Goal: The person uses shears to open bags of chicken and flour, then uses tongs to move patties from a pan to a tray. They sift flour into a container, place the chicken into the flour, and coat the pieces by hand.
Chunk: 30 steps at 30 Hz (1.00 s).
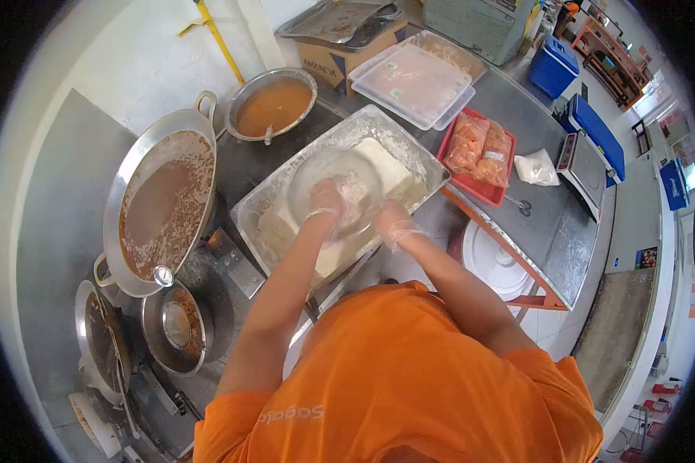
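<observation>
A deep rectangular metal tray of white flour stands in front of me. Over the flour is a round greyish strainer with a smeared outline, holding pale flour-coated pieces. My left hand, in a clear plastic glove, reaches inside against these pieces; its fingers are blurred and partly hidden. At the strainer's right rim, my right hand, also gloved, is closed on the edge.
Left stand a large wok of brown oil with a thermometer, and a bowl of orange liquid. Right are a red basket with bagged meat, scissors, a scale and lidded containers.
</observation>
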Each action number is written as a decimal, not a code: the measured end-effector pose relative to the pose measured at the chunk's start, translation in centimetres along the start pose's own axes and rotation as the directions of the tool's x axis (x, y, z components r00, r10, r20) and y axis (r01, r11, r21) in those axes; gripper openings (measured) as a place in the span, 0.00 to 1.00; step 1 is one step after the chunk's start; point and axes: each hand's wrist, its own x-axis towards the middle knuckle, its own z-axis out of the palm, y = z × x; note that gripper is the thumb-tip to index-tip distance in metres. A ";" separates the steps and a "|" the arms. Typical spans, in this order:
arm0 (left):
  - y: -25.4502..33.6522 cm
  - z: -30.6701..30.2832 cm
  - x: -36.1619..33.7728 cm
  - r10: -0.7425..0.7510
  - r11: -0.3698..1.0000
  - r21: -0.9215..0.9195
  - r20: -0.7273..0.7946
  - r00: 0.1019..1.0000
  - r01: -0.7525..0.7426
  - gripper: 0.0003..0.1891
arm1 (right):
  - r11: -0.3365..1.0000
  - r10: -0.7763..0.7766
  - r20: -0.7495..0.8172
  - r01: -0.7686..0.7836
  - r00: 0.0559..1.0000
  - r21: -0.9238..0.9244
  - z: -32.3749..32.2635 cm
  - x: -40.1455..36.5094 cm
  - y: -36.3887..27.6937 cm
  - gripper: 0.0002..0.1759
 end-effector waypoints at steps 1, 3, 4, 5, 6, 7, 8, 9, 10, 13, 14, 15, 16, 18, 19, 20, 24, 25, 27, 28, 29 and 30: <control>0.2 -0.4 -0.4 -0.002 1.000 -0.004 -0.004 1.000 0.002 0.23 | 0.998 0.068 -0.133 -0.066 0.989 0.017 2.1 1.5 2.4 0.22; 1.0 -1.8 -2.6 0.531 0.829 0.425 -0.392 0.751 -0.363 0.16 | 0.990 0.140 -0.257 -0.134 0.956 0.041 2.6 2.3 3.9 0.23; 1.1 -2.7 -2.9 0.529 0.830 0.423 -0.390 0.753 -0.364 0.16 | 0.988 0.157 -0.162 -0.155 0.974 0.023 1.1 2.6 3.6 0.22; 0.5 -3.5 -3.2 0.506 0.851 0.160 -0.509 0.696 -0.501 0.12 | 0.984 0.179 -0.063 -0.179 0.982 0.005 0.4 2.4 3.4 0.22; 0.0 -4.4 -3.4 0.444 0.775 -0.099 -0.618 0.649 -0.624 0.09 | 0.983 0.185 -0.063 -0.185 0.981 0.009 0.1 1.8 2.9 0.22; -1.2 -4.6 -3.5 0.447 0.771 -0.100 -0.618 0.647 -0.628 0.09 | 0.984 0.180 -0.147 -0.180 0.973 0.014 -0.1 1.3 2.5 0.22; -2.8 -4.5 -3.6 0.226 0.721 -0.426 -0.600 0.767 -0.546 0.10 | 0.985 0.168 -0.230 -0.170 0.958 0.013 -0.6 1.3 2.3 0.22; -4.4 -3.9 -3.4 0.119 0.657 -0.577 -0.556 0.822 -0.485 0.11 | 0.986 0.162 -0.236 -0.166 0.958 0.002 -0.8 1.9 3.1 0.22; -5.9 -3.3 -3.2 0.009 0.564 -0.710 -0.504 0.864 -0.420 0.12 | 0.986 0.161 -0.199 -0.165 0.967 -0.007 -0.5 2.7 4.7 0.22; -8.6 -2.4 -4.4 -0.409 0.512 -0.855 -0.326 0.852 -0.082 0.20 | 0.980 0.198 -0.161 -0.195 0.967 0.033 -1.0 2.2 4.8 0.22; -7.4 -4.0 -5.6 -0.504 0.404 -0.907 -0.113 0.856 0.118 0.24 | 0.972 0.233 -0.174 -0.221 0.957 0.083 -1.2 1.9 4.5 0.22; -6.6 -3.7 -5.6 -0.542 0.333 -0.918 0.000 0.841 0.215 0.27 | 0.973 0.230 -0.175 -0.221 0.957 0.071 0.3 1.9 5.0 0.22; -5.8 -3.4 -5.6 -0.571 0.259 -0.915 0.113 0.813 0.309 0.30 | 0.979 0.202 -0.318 -0.203 0.927 0.030 3.3 2.0 6.4 0.21; -5.3 -1.0 -4.2 -0.507 -0.306 -0.945 0.261 0.821 0.112 0.31 | 0.982 0.156 -0.448 -0.186 0.880 -0.024 4.3 1.3 4.9 0.21; -5.0 -0.4 -4.0 -0.472 -0.486 -0.873 0.303 0.828 0.042 0.31 | 0.990 0.086 -0.380 -0.121 0.921 -0.068 2.2 0.1 1.3 0.19; -4.7 -0.5 -4.5 -0.397 -0.478 -0.877 0.268 0.878 0.052 0.39 | 0.993 0.020 -0.307 -0.055 0.951 -0.106 1.1 -0.7 -0.9 0.18; -6.5 -0.2 -3.6 -0.359 -0.590 -0.806 0.223 0.906 -0.036 0.51 | 0.946 0.324 -0.377 -0.289 0.868 0.149 2.1 0.0 -1.1 0.15; -6.0 -0.3 -3.9 -0.356 -0.599 -0.800 0.229 0.906 -0.033 0.51 | 0.965 0.054 -0.334 -0.136 0.941 -0.226 3.5 0.5 0.2 0.15; -4.7 -1.0 -5.0 -0.279 -0.552 -0.830 0.272 0.921 0.079 0.52 | 0.826 -0.185 -0.183 0.052 0.965 -0.561 3.2 0.2 0.4 0.14; -5.6 0.2 -4.2 -0.278 -0.553 -0.829 0.272 0.921 0.079 0.52 | 0.968 0.020 -0.270 -0.086 0.963 -0.237 1.1 -0.2 -1.1 0.15; -7.3 2.4 -2.5 -0.385 -0.528 -0.849 0.271 0.882 0.030 0.52 | 0.970 0.236 -0.284 -0.209 0.930 0.122 -0.2 -0.2 -2.2 0.16; -8.1 3.4 -1.5 -0.487 -0.499 -0.866 0.265 0.832 -0.017 0.52 | 0.972 0.229 -0.290 -0.202 0.929 0.120 0.6 0.0 -1.6 0.16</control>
